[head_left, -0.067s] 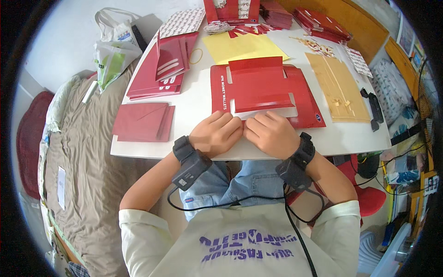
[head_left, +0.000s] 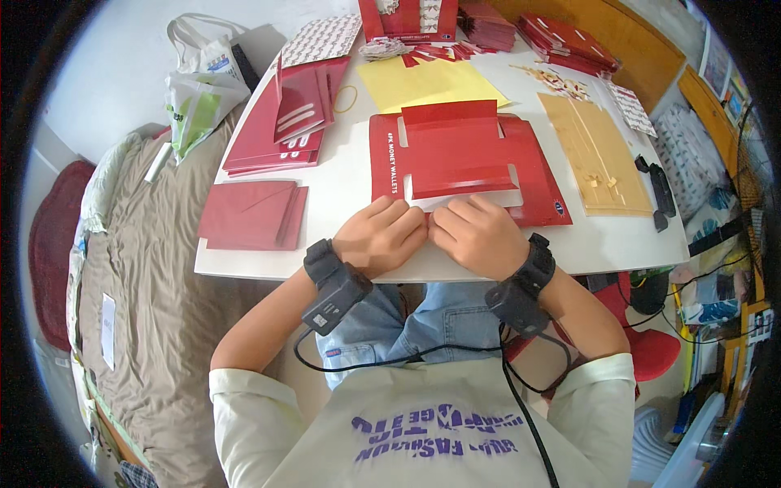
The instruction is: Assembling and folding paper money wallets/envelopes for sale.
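Observation:
A flat red printed card sleeve (head_left: 455, 150) with cut-out slots and folded flaps lies in front of me on the white table (head_left: 333, 232). It rests over another red card piece (head_left: 541, 175) that shows at its right. Along the sleeve's near edge, my left hand (head_left: 381, 236) is closed with its fingers curled in. Close beside it, my right hand (head_left: 480, 236) is also closed on that near edge, knuckles up. The two hands almost meet at the middle. Both sets of fingertips are hidden under the knuckles.
Dark red envelopes (head_left: 248, 215) lie at the left, below stacked red card sleeves (head_left: 260, 154) and a rubber band (head_left: 346, 99). Behind is a yellow sheet (head_left: 423, 81). A tan sheet (head_left: 598, 154) and a black object (head_left: 659, 189) lie at the right. Red stacks (head_left: 565, 45) stand at the back.
The red card sleeve has shifted very slightly to the left. Both hands stay almost where they were, closed at its near edge.

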`<state>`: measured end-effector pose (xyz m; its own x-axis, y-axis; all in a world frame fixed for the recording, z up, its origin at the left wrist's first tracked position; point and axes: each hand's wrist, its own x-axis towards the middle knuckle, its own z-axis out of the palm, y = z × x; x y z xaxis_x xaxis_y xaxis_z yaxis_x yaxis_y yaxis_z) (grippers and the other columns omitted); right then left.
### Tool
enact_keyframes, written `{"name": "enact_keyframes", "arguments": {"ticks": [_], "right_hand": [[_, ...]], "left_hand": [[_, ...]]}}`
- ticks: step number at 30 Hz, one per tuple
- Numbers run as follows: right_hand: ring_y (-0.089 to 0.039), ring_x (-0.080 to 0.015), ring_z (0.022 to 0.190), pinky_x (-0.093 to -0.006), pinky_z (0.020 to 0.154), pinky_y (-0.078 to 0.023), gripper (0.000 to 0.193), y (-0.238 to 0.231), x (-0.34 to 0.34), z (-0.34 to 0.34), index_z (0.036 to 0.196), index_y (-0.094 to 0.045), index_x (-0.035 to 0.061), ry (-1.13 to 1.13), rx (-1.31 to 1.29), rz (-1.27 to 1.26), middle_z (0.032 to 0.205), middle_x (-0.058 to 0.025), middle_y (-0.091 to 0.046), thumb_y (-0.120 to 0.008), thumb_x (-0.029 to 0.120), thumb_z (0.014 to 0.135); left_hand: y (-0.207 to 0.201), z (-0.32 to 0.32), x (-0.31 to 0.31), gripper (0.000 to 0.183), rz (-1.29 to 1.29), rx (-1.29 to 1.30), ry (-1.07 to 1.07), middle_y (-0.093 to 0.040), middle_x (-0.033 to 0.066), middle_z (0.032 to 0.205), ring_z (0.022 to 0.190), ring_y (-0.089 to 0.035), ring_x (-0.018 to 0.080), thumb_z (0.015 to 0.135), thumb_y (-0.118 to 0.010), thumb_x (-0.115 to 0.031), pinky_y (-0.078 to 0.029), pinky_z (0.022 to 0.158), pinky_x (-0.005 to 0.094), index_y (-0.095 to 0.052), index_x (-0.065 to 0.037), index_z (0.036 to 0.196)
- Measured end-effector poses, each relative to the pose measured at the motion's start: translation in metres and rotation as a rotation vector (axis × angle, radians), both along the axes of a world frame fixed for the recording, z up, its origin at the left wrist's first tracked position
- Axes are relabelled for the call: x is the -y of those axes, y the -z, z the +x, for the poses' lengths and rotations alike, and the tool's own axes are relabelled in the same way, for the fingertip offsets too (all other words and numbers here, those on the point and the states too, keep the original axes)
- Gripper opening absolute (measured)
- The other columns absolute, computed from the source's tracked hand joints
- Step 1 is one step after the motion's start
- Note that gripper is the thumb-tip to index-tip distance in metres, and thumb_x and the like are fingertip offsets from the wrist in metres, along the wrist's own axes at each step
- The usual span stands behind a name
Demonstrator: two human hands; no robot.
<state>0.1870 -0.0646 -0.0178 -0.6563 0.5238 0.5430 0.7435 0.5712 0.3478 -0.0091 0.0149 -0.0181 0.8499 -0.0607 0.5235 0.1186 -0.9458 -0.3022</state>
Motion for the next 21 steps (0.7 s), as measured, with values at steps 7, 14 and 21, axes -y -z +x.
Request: {"name": "enact_keyframes", "arguments": {"ticks": [7,14,21], "right_hand": [[-0.056,-0.0177,0.084,-0.0292,0.071,-0.047,0.013,0.001,0.002,0.011,0.083,-0.06,0.0073,0.063,-0.038,0.035,0.087,-0.003,-0.056,-0.058,0.017,0.073],[-0.054,-0.0176,0.079,-0.0307,0.07,-0.046,0.01,-0.002,0.009,0.024,0.079,-0.058,0.0083,0.068,0.04,0.008,0.083,-0.0023,-0.054,-0.058,0.015,0.073],[-0.054,-0.0169,0.078,-0.0298,0.069,-0.045,0.006,0.0,0.007,0.021,0.076,-0.059,0.0091,0.017,0.009,-0.032,0.078,-0.0016,-0.052,-0.059,0.014,0.072]], "left_hand": [[-0.008,-0.009,-0.002,0.012,0.016,-0.028,-0.036,-0.052,0.0047,0.081,0.072,-0.053,0.0178,0.069,-0.06,-0.009,-0.045,0.066,0.0288,-0.058,-0.005,0.08],[-0.007,-0.017,-0.005,0.022,-0.012,-0.068,-0.042,-0.052,0.0056,0.081,0.071,-0.054,0.0194,0.07,-0.063,-0.009,-0.044,0.063,0.0316,-0.06,-0.001,0.089],[-0.002,-0.002,-0.002,0.025,-0.068,-0.031,-0.055,-0.053,0.0058,0.084,0.075,-0.054,0.0201,0.071,-0.063,-0.01,-0.043,0.065,0.0322,-0.061,0.0,0.094]]}}
